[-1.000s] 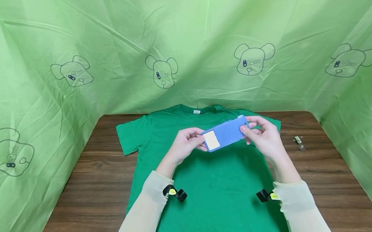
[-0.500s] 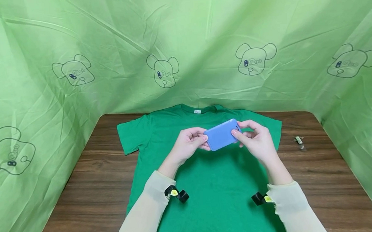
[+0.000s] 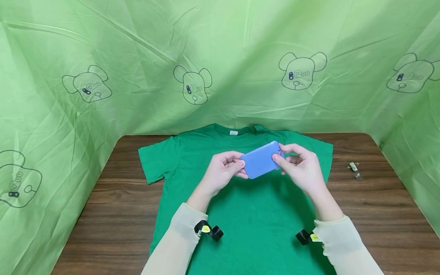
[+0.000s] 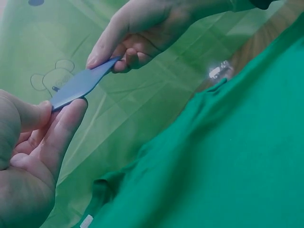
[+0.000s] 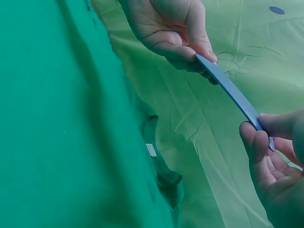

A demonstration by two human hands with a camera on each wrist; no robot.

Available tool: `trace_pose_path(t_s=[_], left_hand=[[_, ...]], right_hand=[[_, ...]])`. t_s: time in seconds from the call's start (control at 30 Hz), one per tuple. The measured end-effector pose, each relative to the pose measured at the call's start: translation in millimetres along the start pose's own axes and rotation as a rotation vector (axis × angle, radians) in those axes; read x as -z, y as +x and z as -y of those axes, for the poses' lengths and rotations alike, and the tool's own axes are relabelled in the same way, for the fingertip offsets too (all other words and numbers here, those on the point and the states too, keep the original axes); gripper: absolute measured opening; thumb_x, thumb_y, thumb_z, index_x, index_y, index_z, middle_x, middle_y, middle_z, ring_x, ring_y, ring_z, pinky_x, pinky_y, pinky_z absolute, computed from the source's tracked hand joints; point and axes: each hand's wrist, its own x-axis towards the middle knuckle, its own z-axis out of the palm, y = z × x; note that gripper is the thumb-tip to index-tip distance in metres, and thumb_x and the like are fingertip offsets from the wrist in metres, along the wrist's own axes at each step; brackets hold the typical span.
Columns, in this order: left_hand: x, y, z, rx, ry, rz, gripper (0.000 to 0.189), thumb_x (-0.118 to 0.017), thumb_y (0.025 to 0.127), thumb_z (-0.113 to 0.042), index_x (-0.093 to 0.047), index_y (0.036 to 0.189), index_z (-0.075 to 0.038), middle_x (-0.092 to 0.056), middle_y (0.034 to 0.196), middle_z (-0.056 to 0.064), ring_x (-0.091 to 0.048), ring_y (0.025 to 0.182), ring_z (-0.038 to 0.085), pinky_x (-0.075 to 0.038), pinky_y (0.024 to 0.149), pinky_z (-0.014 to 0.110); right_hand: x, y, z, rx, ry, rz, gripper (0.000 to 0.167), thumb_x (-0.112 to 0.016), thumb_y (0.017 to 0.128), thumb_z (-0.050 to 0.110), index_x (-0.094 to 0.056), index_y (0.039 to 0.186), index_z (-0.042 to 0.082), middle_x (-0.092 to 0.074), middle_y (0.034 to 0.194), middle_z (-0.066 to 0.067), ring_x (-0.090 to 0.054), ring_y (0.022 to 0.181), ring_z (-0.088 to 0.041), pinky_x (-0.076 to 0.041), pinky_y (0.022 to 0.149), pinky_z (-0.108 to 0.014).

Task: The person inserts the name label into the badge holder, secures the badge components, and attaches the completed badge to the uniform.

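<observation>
Above a spread-out green T-shirt (image 3: 254,218), both hands hold a flat blue card holder (image 3: 259,161) with rounded corners and a small slot near its right end. Thumb and fingers of my left hand (image 3: 222,171) pinch its left end. At the opposite end, my right hand (image 3: 302,166) pinches it, the thumb lying on the upper face near the slot. Both wrist views show the card holder (image 4: 78,88) almost edge-on, as a thin blue plate (image 5: 232,92) between the two hands. Its underside is hidden in the head view.
On the brown wooden table (image 3: 380,212), to the right of the shirt, lies a small metal clip (image 3: 353,166) with a clear strap. Green cloth (image 3: 244,36) printed with bear-head outlines walls off the back and sides.
The card holder's two parts have slid together, covering the pale patch at its left end and shortening it. My right hand has moved left toward my left hand. Little differs over the last half second.
</observation>
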Motion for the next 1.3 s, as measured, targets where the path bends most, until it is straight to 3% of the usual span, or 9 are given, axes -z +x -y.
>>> trace_pose_path(t_s=[0.17, 0.43, 0.6, 0.7, 0.87, 0.93, 1.13, 1.3], left_hand=[[-0.1, 0.1, 0.8, 0.008, -0.005, -0.004, 0.023, -0.063, 0.107, 0.007, -0.067, 0.128, 0.016, -0.075, 0.098, 0.014, -0.079, 0.078, 0.018, -0.068, 0.078, 0.037], [-0.9, 1.0, 2.6, -0.007, 0.010, 0.012, 0.025, -0.067, 0.106, 0.002, -0.068, 0.130, 0.011, -0.073, 0.097, 0.012, -0.076, 0.078, 0.019, -0.067, 0.075, 0.037], [-1.4, 0.2, 1.3, -0.018, 0.053, 0.023, 0.034, -0.072, 0.104, 0.000, -0.067, 0.137, 0.004, -0.073, 0.106, 0.012, -0.076, 0.083, 0.021, -0.067, 0.083, 0.051], [-1.4, -0.6, -0.2, -0.029, 0.150, 0.021, 0.041, -0.077, 0.102, -0.007, -0.067, 0.142, -0.002, -0.075, 0.110, 0.013, -0.076, 0.089, 0.025, -0.064, 0.087, 0.055], [-3.5, -0.5, -2.5, -0.100, 0.391, 0.012, 0.056, -0.086, 0.097, -0.020, -0.065, 0.148, -0.009, -0.069, 0.132, 0.008, -0.075, 0.102, 0.020, -0.064, 0.090, 0.044], [-5.1, -0.2, -2.3, -0.116, 0.452, 0.009, 0.062, -0.090, 0.094, -0.024, -0.064, 0.149, -0.010, -0.065, 0.139, 0.006, -0.072, 0.106, 0.021, -0.064, 0.093, 0.046], [-9.9, 0.3, 4.3, -0.124, 0.599, 0.010, 0.075, -0.094, 0.089, -0.034, -0.061, 0.153, -0.016, -0.063, 0.146, 0.002, -0.065, 0.115, 0.021, -0.061, 0.097, 0.053], [-13.3, -1.6, 6.2, -0.191, 0.756, 0.010, 0.078, -0.095, 0.087, -0.037, -0.060, 0.154, -0.015, -0.060, 0.144, 0.005, -0.062, 0.121, 0.022, -0.060, 0.101, 0.052]], right_hand=[[1.1, -0.1, 0.5, -0.007, 0.056, 0.012, 0.028, -0.081, 0.100, 0.005, -0.074, 0.125, -0.006, -0.076, 0.108, 0.006, -0.072, 0.066, -0.011, -0.061, 0.059, -0.025], [3.5, -1.1, 6.5, -0.077, 0.189, 0.082, 0.025, -0.080, 0.101, 0.006, -0.068, 0.120, -0.005, -0.072, 0.113, -0.004, -0.067, 0.063, -0.015, -0.058, 0.061, -0.025], [3.9, -0.9, 6.9, -0.071, 0.211, 0.066, 0.027, -0.080, 0.101, 0.005, -0.068, 0.123, -0.006, -0.070, 0.107, -0.005, -0.069, 0.064, -0.015, -0.058, 0.059, -0.025], [4.2, -0.9, 7.2, -0.067, 0.202, 0.046, 0.028, -0.080, 0.101, 0.005, -0.068, 0.123, -0.006, -0.071, 0.104, -0.004, -0.069, 0.064, -0.014, -0.057, 0.058, -0.024], [0.9, -1.8, 9.0, -0.047, 0.183, 0.025, 0.031, -0.080, 0.100, 0.003, -0.066, 0.125, -0.009, -0.072, 0.102, -0.005, -0.069, 0.063, -0.013, -0.058, 0.056, -0.024], [-1.3, -2.9, 10.0, -0.036, 0.160, 0.024, 0.032, -0.079, 0.100, 0.003, -0.066, 0.126, -0.009, -0.072, 0.101, -0.006, -0.070, 0.064, -0.016, -0.060, 0.056, -0.025], [-8.6, -6.1, 11.5, -0.030, 0.127, 0.048, 0.034, -0.079, 0.101, 0.005, -0.065, 0.130, -0.008, -0.069, 0.100, -0.008, -0.072, 0.064, -0.019, -0.064, 0.060, -0.030], [-13.2, -7.4, 12.9, -0.051, 0.128, 0.068, 0.036, -0.079, 0.102, 0.007, -0.064, 0.131, -0.007, -0.068, 0.103, -0.012, -0.075, 0.065, -0.022, -0.066, 0.063, -0.034]])
